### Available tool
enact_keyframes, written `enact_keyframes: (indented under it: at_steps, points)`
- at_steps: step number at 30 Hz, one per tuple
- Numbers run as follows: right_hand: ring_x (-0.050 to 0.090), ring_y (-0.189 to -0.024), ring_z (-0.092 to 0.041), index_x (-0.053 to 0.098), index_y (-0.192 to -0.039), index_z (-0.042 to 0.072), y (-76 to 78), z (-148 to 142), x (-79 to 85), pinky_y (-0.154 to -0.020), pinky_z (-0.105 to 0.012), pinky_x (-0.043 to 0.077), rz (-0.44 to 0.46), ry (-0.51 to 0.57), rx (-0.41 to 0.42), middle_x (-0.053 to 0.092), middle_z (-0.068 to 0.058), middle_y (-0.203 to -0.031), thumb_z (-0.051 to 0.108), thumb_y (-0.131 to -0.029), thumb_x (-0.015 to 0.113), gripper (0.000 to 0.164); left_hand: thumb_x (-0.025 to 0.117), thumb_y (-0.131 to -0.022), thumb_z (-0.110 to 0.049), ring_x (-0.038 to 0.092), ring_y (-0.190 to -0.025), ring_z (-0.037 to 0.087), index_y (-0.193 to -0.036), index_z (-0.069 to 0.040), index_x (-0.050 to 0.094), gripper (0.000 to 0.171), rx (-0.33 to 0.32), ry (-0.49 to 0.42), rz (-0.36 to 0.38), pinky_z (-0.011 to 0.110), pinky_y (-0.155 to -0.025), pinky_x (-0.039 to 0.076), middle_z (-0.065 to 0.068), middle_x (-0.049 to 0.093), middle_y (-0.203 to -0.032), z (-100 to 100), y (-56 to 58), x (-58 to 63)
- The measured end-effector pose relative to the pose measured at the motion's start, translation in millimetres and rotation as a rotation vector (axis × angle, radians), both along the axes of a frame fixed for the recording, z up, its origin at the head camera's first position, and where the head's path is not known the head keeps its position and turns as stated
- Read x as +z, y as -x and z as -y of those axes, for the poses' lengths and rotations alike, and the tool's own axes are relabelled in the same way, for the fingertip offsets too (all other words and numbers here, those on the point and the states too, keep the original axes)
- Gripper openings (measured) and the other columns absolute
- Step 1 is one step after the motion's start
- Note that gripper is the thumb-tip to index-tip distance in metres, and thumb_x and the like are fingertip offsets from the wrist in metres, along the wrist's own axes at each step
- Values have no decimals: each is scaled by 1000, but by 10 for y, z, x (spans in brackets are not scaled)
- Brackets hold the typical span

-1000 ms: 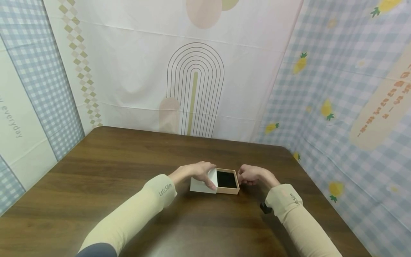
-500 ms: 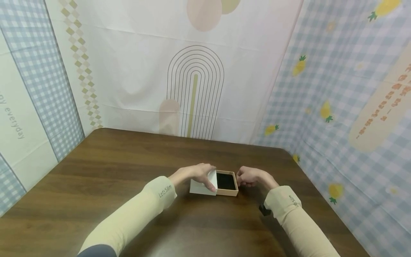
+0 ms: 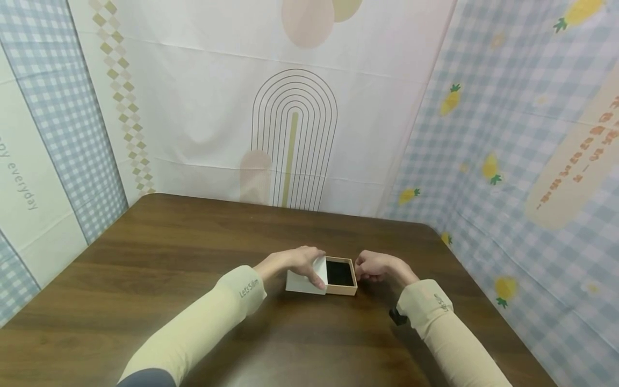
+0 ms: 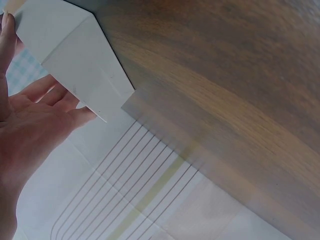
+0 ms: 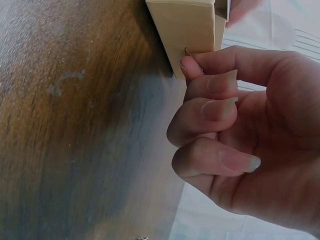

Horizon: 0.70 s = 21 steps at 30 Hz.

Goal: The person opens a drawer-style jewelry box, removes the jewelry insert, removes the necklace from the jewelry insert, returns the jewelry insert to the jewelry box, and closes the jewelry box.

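Observation:
A slide-out box lies on the table in the head view, its white sleeve (image 3: 307, 284) on the left and its tan drawer (image 3: 341, 291) partly out to the right. Black lining (image 3: 340, 273) shows inside the drawer. My left hand (image 3: 303, 263) grips the sleeve across its top, thumb on the near side; in the left wrist view the fingers reach round the sleeve (image 4: 75, 60). My right hand (image 5: 235, 125) pinches a small pull loop (image 5: 186, 51) on the drawer's end face (image 5: 182, 25) between thumb and index finger, the other fingers curled in.
The brown wooden table (image 3: 193, 231) extends around the box on all sides. Behind it hangs a white patterned cloth (image 3: 203, 107), with blue checked cloth (image 3: 483, 134) along the right. A small black object (image 3: 398, 316) sits under the right wrist.
The drawer has slid slightly left into the sleeve, my right hand moving with it. My left hand and the sleeve hold their place. The head view has tilted a little.

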State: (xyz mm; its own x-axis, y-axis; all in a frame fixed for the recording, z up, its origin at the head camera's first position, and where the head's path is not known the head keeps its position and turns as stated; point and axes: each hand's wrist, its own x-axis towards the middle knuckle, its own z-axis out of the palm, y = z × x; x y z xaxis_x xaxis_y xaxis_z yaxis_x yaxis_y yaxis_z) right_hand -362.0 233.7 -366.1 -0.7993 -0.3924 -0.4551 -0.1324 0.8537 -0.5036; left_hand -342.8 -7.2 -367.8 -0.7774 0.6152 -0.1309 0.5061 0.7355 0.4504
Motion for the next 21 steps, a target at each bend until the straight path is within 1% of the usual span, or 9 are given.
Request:
enact_keyframes:
  at_steps: [5,10,14,17,21]
  points:
    - [37,-44,-10,55,-69,3,7,15,1,-40,-22,27,3,-16,-10,41,2,-53,6,-85,57,16,83,-73,-41,52,-102,17,-144,-3,40,91,-2,11,-3,30,-88,46,8,59,-116,1,0,4]
    - [37,-44,-11,56,-70,2,5,31,23,-41,-23,27,8,-6,-11,41,1,-53,6,-86,56,16,83,-73,-40,53,-101,18,-143,-2,42,90,-9,7,-11,31,-89,47,9,59,-117,0,14,12]
    - [36,-44,-11,54,-69,2,-2,52,38,-41,-24,26,8,7,6,41,1,-53,6,-86,55,18,84,-72,-38,53,-100,19,-142,-1,43,90,-12,-9,-14,31,-88,47,10,60,-115,-2,27,12]
    - [35,-44,-10,51,-67,5,-8,75,37,-41,-24,27,7,4,19,41,2,-53,7,-87,54,21,84,-72,-38,53,-99,18,-142,-1,43,89,-15,-13,-14,31,-85,47,9,60,-113,-6,38,-2]
    - [36,-44,-10,52,-67,5,-6,119,24,-41,-23,28,6,-3,15,41,2,-53,7,-87,55,20,84,-72,-39,54,-98,18,-141,-1,44,89,-11,-8,-14,30,-84,48,10,60,-113,-6,37,-11]
